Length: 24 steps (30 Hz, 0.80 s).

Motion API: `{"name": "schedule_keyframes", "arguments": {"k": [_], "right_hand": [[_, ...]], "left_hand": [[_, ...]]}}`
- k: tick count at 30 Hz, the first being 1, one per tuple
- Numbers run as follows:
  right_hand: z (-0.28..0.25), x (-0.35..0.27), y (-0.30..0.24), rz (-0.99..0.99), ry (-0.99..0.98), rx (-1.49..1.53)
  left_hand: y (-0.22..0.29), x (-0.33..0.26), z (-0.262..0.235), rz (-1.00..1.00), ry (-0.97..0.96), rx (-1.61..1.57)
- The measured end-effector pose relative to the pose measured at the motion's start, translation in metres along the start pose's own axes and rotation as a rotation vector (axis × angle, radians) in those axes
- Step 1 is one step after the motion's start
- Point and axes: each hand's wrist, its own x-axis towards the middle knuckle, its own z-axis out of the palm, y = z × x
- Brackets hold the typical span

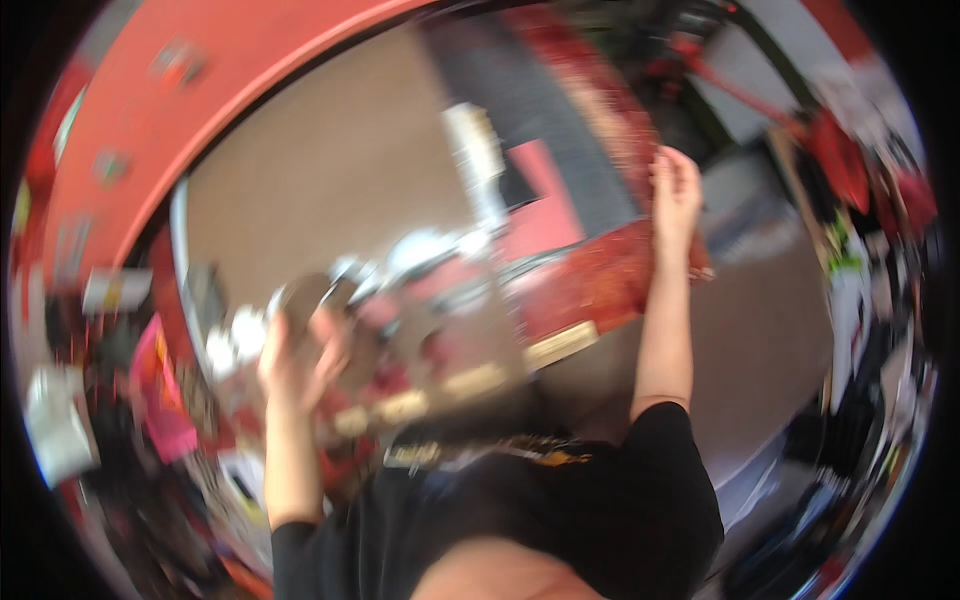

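Left hand: the left hand [300,362] is raised over a blurred clutter of pale and shiny things [400,262]; its fingers [330,335] look loosely curled, though whether they pinch anything I cannot tell through the blur

Right hand: the right hand [676,195] reaches far forward, fingers [668,165] held together and laid flat on the red cloth [590,275], seemingly to steady or smooth it

Cloth: patterned red, spread over the far side of the bench [330,160] at the person's right; a pale strip [560,345] lies at its near edge

Surroundings: a red wall [230,60] behind; a pink thing [160,395] at the left
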Motion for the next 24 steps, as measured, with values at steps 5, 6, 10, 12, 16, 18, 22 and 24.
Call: {"name": "schedule_keyframes", "arguments": {"k": [5, 6, 10, 12, 16, 18, 22, 24], "right_hand": [[0.105, -0.094, -0.109, -0.083, -0.677, 0.297], [0.124, -0.113, -0.133, -0.182, -0.853, 0.274], [0.198, -0.19, -0.21, -0.574, -1.338, 0.24], [0.227, -0.229, -0.236, -0.563, -1.476, 0.244], [0.275, -0.311, -0.271, -0.539, -1.425, 0.176], [0.307, -0.343, -0.282, -0.608, -1.402, 0.167], [0.369, -0.411, -0.301, -0.644, -1.42, 0.192], [0.394, -0.439, -0.309, -0.701, -1.432, 0.199]], "left_hand": [[0.0, -0.014, -0.002, -0.049, -0.131, 0.052], [0.0, -0.021, -0.003, -0.066, -0.113, 0.024], [0.009, -0.065, -0.018, -0.178, -0.068, 0.091], [0.018, -0.096, -0.041, -0.154, -0.052, 0.028], [0.04, -0.169, -0.111, 0.012, -0.066, 0.068], [0.045, -0.203, -0.14, 0.207, 0.026, 0.17], [0.048, -0.248, -0.184, 0.344, 0.319, 0.214], [0.047, -0.264, -0.199, 0.459, 0.418, 0.076]]}}
